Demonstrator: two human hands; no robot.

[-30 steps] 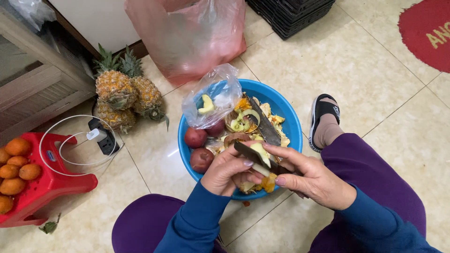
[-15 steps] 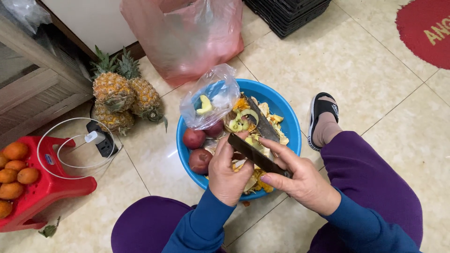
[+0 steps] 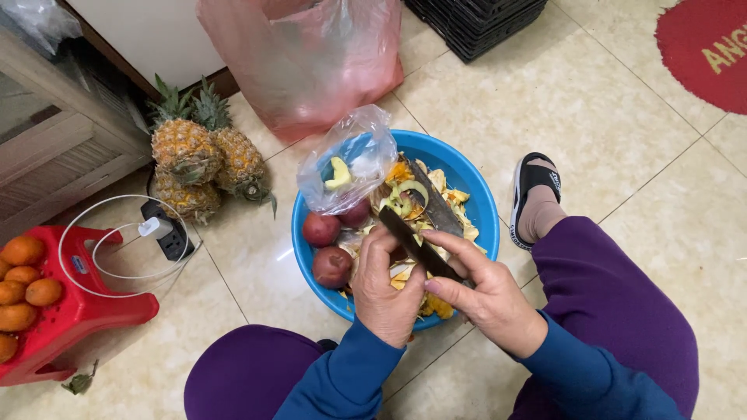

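Fruit hidden inside left hand [image 3: 385, 292]

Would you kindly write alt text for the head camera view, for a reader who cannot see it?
A seated person's left hand holds fruit over a blue basin of peels and red apples, while the right hand draws a dark knife across it. Pineapples, a pink plastic bag and a red stool with oranges surround them on the tiled floor.
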